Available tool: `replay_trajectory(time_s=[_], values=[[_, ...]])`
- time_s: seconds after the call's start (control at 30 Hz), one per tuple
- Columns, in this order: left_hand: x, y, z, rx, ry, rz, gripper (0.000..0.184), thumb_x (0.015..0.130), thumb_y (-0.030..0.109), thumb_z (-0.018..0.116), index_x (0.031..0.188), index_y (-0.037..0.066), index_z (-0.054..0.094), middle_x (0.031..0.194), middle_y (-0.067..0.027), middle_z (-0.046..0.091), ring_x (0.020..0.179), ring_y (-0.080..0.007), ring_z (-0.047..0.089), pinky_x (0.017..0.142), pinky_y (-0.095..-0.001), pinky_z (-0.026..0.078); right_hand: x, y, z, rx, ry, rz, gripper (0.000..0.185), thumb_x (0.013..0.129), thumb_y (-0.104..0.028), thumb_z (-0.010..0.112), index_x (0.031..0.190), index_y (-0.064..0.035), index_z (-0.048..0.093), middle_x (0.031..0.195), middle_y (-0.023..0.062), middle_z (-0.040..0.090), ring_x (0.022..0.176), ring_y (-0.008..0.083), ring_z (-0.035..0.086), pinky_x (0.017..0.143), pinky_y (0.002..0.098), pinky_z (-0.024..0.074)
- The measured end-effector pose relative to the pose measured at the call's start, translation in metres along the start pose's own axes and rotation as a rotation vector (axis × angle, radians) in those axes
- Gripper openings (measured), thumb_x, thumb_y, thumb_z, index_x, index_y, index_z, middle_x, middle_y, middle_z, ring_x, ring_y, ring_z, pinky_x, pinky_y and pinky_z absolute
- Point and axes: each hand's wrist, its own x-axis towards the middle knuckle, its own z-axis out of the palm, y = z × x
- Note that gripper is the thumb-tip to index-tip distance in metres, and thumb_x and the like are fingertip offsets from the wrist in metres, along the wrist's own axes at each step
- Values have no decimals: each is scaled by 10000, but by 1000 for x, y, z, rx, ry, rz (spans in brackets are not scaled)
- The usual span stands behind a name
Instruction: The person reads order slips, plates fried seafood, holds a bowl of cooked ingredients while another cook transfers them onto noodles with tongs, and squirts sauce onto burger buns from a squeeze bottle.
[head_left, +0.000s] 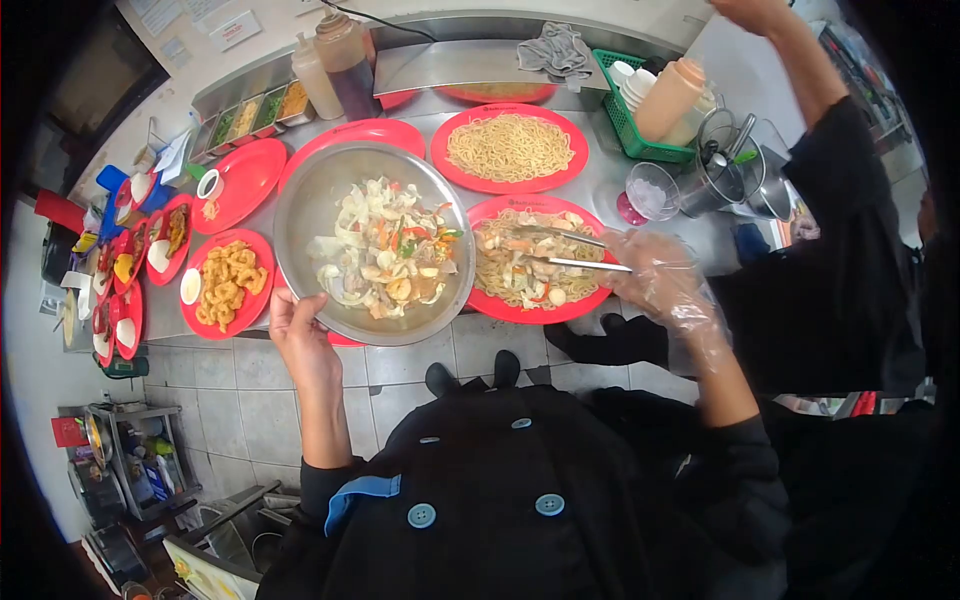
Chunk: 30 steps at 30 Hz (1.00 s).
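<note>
My left hand (303,335) grips the near rim of a wide steel bowl (300,215), thumb over the edge. In the bowl lies a mix of cabbage, carrot and other cooked pieces (395,250). Under a clear plastic glove, my right hand (655,275) is closed round metal tongs (590,265). The tongs' tips rest among the topping on a red oval plate of noodles (500,290), just right of the bowl. Behind it, a second red plate (440,150) carries plain noodles (510,147).
Fried rings fill a red plate (245,322) on the left. Sauce bottles (345,65) and topping trays (250,120) line the back. A green basket (625,125), a glass bowl (652,190) and a utensil pot (715,185) stand right. Another person's arm (815,75) reaches in there.
</note>
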Motion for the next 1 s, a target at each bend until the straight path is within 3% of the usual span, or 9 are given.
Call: replay_trajectory(time_s=[0.17, 0.37, 0.43, 0.57, 0.63, 0.77, 0.83, 1.0], values=[[-1, 2, -1, 3, -26, -35, 155, 755, -47, 561, 766, 87, 484, 742, 1, 576, 632, -57, 504, 556, -195, 369, 0, -2, 2, -120, -237, 119, 531, 779, -364, 656, 1210, -78, 535, 904, 137, 600, 901, 305, 579, 785, 407, 447], [-3, 0, 15, -56, -134, -107, 159, 756, -48, 562, 775, 91, 486, 750, 6, 581, 646, -58, 514, 576, -200, 382, 15, -30, -36, -116, 225, -108, 405, 727, -269, 665, 1048, -45, 561, 848, 114, 619, 805, 303, 612, 680, 410, 484], [-7, -4, 29, -78, -172, -121, 164, 757, -51, 562, 777, 90, 482, 759, 0, 588, 676, -65, 531, 621, -210, 403, 32, -46, -45, -142, -171, -34, 498, 721, -301, 686, 1119, -41, 537, 938, 142, 615, 903, 311, 594, 774, 431, 473], [-13, -5, 44, -131, -250, -159, 168, 758, -57, 557, 776, 90, 478, 762, -8, 596, 694, -71, 538, 646, -217, 408, 42, -32, -11, -327, -131, -86, 449, 709, -257, 680, 1082, -40, 556, 902, 144, 615, 900, 309, 597, 768, 417, 477], [-12, -8, 48, -126, -236, -151, 170, 757, -55, 558, 774, 93, 477, 751, -2, 590, 676, -63, 527, 622, -210, 396, 37, -22, -8, -261, 70, -187, 197, 710, -158, 625, 851, -23, 597, 775, 151, 625, 749, 293, 627, 633, 416, 490], [-7, -12, 49, -77, -204, -125, 176, 755, -45, 563, 763, 106, 473, 722, 19, 573, 610, -34, 479, 537, -190, 342, 18, -10, -25, -123, 299, -274, 203, 735, -208, 635, 831, -29, 628, 805, 158, 636, 777, 303, 626, 667, 415, 490], [-4, -13, 48, -65, -192, -125, 174, 755, -38, 566, 760, 110, 473, 712, 26, 564, 595, -28, 467, 519, -186, 327, 8, -13, -45, -92, -40, 128, 337, 752, -283, 661, 1001, -55, 657, 961, 129, 644, 912, 307, 598, 806, 417, 460], [1, -9, 44, 1, -169, -82, 166, 757, -17, 572, 753, 116, 473, 693, 39, 542, 572, -22, 446, 497, -185, 310, -18, 30, -15, -18, -126, 186, 429, 761, -319, 661, 1104, -63, 628, 988, 142, 631, 948, 314, 578, 852, 428, 423]])
